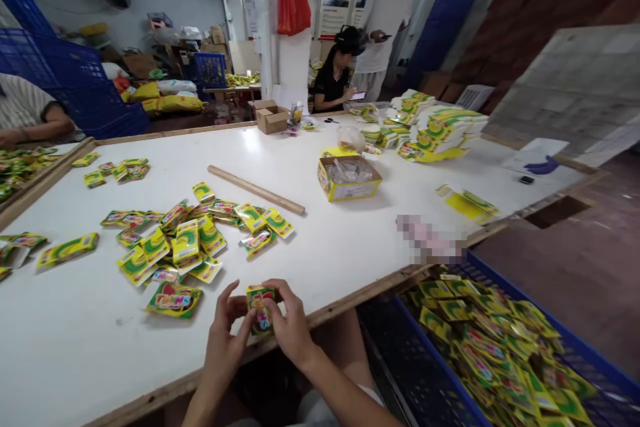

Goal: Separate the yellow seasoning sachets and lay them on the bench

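Green packet [261,310], held by left fingers [244,328] and right fingers [275,315], points lengthwise up the view.

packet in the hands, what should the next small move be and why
Perhaps shift the packet further over the table: the left hand and right hand are both on it, close to the wooden edge, where a slip could drop it.

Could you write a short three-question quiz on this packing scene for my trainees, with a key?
1. True or false: clear plastic lies in the open yellow box on the table.
2. Where is the wooden stick? a) in the blue crate; b) on the table; c) hanging on the wall.
3. Fill in: the left hand and right hand are on one printed ____.

Key: 1 true; 2 b; 3 packet.
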Action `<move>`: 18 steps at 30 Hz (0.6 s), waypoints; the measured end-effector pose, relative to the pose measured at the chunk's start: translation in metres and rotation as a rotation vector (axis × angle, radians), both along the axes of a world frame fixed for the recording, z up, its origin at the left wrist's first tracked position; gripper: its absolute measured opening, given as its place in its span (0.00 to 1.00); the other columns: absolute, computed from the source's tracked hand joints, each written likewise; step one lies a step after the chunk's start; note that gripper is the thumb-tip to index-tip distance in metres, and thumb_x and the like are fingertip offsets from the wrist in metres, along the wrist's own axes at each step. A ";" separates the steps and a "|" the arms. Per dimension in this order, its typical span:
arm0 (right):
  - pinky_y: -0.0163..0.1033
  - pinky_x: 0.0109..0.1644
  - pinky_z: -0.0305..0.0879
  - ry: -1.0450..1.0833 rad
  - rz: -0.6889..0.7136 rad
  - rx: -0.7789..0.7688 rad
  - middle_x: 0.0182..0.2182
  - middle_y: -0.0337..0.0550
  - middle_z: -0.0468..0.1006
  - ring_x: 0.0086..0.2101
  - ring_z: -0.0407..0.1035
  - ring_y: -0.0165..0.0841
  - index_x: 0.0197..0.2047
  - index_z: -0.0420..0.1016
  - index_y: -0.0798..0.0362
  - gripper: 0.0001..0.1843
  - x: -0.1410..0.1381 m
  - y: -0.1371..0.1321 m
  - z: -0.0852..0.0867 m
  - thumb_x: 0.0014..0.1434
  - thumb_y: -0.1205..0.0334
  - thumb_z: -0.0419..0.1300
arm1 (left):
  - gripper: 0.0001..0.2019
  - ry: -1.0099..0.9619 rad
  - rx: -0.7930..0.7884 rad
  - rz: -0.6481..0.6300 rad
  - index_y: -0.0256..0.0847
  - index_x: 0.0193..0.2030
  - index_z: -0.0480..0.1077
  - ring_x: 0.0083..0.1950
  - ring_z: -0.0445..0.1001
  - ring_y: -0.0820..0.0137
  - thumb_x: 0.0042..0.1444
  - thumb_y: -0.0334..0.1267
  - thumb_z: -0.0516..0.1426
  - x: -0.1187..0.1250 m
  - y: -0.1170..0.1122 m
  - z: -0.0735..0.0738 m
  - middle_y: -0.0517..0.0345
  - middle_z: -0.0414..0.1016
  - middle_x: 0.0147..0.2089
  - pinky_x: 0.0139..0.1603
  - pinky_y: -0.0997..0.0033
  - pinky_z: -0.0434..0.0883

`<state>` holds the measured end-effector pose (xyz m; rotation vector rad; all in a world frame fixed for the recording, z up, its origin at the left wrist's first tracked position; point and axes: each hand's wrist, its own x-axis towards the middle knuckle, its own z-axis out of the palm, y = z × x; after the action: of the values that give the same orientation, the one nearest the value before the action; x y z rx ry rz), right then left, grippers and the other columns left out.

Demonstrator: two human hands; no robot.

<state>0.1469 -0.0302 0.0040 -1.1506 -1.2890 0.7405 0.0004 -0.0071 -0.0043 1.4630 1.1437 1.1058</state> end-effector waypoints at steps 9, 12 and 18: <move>0.53 0.56 0.59 -0.407 -1.425 0.074 0.48 0.59 0.69 0.50 0.63 0.48 0.51 0.68 0.58 0.19 0.218 -0.122 0.015 0.62 0.54 0.55 | 0.19 0.230 0.082 0.135 0.43 0.48 0.69 0.48 0.74 0.58 0.55 0.52 0.56 -0.019 -0.001 0.002 0.51 0.73 0.50 0.50 0.55 0.72; 0.60 0.56 0.56 -0.658 -1.583 0.085 0.43 0.60 0.73 0.48 0.64 0.53 0.45 0.73 0.59 0.15 0.257 -0.149 0.014 0.58 0.58 0.57 | 0.21 0.378 0.237 0.382 0.43 0.50 0.69 0.50 0.72 0.56 0.55 0.52 0.55 -0.039 0.000 0.007 0.51 0.72 0.52 0.50 0.55 0.71; 0.51 0.51 0.62 -0.473 -1.145 0.239 0.36 0.51 0.73 0.42 0.67 0.43 0.38 0.73 0.57 0.11 0.171 -0.084 0.002 0.61 0.59 0.54 | 0.32 0.640 0.173 0.872 0.35 0.56 0.62 0.54 0.67 0.50 0.47 0.52 0.60 -0.095 0.030 -0.001 0.45 0.69 0.49 0.55 0.45 0.63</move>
<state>0.3184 -0.1143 0.0061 -1.6365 -0.8151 -0.5378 -0.0942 0.0228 -0.0049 1.5239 2.3289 1.3525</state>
